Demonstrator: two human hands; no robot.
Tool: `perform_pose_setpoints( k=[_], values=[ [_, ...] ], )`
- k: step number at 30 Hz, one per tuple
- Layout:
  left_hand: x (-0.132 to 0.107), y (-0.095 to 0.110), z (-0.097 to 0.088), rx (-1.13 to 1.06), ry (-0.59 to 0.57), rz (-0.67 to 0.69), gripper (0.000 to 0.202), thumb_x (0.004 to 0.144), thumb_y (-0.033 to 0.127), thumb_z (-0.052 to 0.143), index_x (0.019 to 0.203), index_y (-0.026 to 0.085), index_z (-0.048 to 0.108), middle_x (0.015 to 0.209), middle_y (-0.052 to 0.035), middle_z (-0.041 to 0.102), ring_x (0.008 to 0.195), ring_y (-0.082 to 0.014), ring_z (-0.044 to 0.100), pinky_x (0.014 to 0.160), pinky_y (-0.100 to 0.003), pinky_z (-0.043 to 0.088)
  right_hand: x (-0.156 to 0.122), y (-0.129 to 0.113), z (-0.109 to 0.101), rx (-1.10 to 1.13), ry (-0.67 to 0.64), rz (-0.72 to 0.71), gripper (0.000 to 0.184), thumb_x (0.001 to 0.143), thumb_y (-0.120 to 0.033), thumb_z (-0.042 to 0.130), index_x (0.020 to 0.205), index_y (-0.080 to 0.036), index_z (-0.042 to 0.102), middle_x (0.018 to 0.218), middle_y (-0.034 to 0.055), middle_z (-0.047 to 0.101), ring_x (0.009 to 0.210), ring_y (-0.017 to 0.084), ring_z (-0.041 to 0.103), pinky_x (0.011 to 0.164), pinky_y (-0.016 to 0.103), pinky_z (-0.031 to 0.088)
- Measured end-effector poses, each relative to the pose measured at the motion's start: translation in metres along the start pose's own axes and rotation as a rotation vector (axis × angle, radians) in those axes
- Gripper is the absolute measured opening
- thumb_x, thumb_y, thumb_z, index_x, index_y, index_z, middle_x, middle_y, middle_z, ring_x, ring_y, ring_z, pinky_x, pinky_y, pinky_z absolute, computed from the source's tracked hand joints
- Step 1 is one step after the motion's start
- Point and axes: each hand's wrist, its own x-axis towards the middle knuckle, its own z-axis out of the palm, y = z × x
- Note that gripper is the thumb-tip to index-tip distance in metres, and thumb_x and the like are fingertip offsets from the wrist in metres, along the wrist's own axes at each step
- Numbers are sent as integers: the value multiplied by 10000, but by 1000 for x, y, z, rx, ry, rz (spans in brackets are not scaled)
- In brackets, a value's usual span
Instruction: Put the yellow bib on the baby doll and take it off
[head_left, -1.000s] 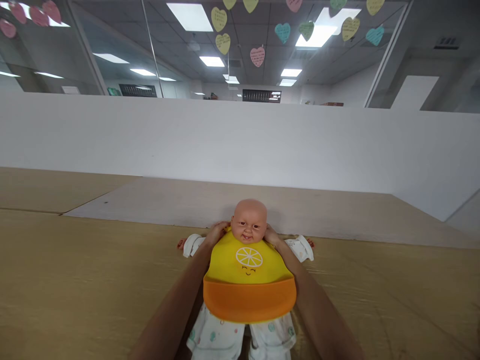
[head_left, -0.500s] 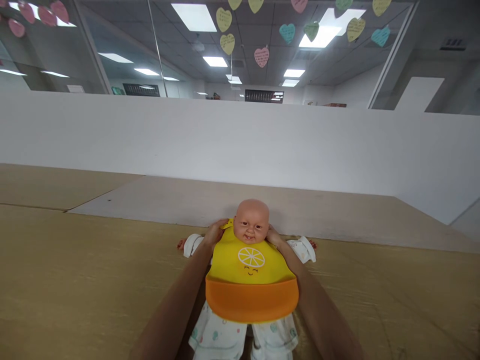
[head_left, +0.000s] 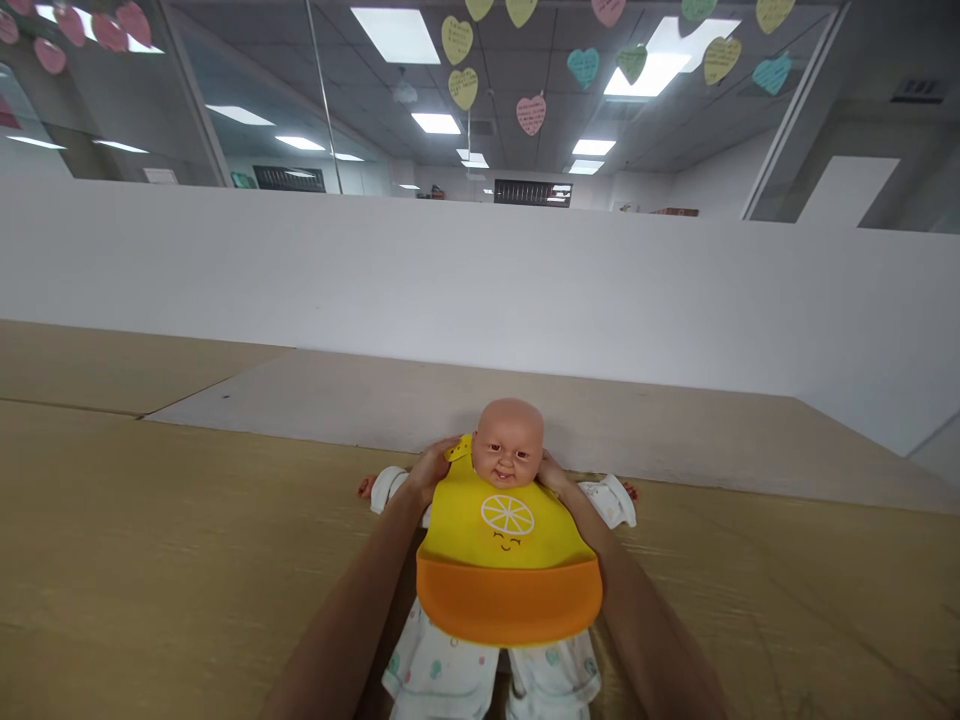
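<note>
A baby doll point(head_left: 508, 425) in white patterned clothes lies on its back on the tan surface, its arms spread to both sides. Over its chest is a yellow bib point(head_left: 465, 520) with a lemon slice print and an orange catch pocket point(head_left: 510, 605). My left hand point(head_left: 433, 466) is closed on the bib's neck strap, beside the doll's head. On the other side, my right hand point(head_left: 553, 472) is at the bib's neck edge, tucked by the doll's cheek; its fingertips are hidden behind the head.
Behind the doll's head runs a pale grey strip point(head_left: 360, 400) along a white wall point(head_left: 480, 290). Above the wall are glass panes with paper hearts point(head_left: 531, 115) stuck on them. The tan surface point(head_left: 187, 560) extends to both sides of the doll.
The whole view has shifted slightly, so everything sits a little further right. Both hands stay at the bib's neck, and the doll and bib keep their positions.
</note>
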Motion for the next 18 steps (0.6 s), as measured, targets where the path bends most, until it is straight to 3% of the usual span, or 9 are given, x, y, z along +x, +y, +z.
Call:
perform_pose_setpoints(
  k=[7, 13, 18],
  values=[
    [-10, 1, 3, 8, 5, -40, 358, 623, 232, 668, 975, 169, 686, 778, -81, 741, 759, -272, 699, 616, -314, 506, 6, 10, -4, -17, -31, -49, 252, 523, -379, 732, 611, -163, 639, 770, 94, 689, 823, 232, 567, 827, 415, 471],
    [-14, 2, 8, 53, 47, -21, 346, 643, 247, 661, 982, 181, 676, 773, -69, 742, 733, -261, 697, 625, -317, 507, 5, 13, -4, -6, -76, -46, 279, 579, -370, 711, 738, -146, 663, 863, 103, 696, 859, 223, 584, 820, 404, 480],
    [-16, 2, 7, 134, 139, 32, 238, 652, 287, 690, 851, 158, 673, 657, -41, 706, 557, -197, 643, 571, -280, 489, 3, 15, -4, -12, -75, -51, 270, 679, -364, 685, 803, -129, 638, 882, 75, 685, 860, 184, 607, 852, 405, 485]
  ],
)
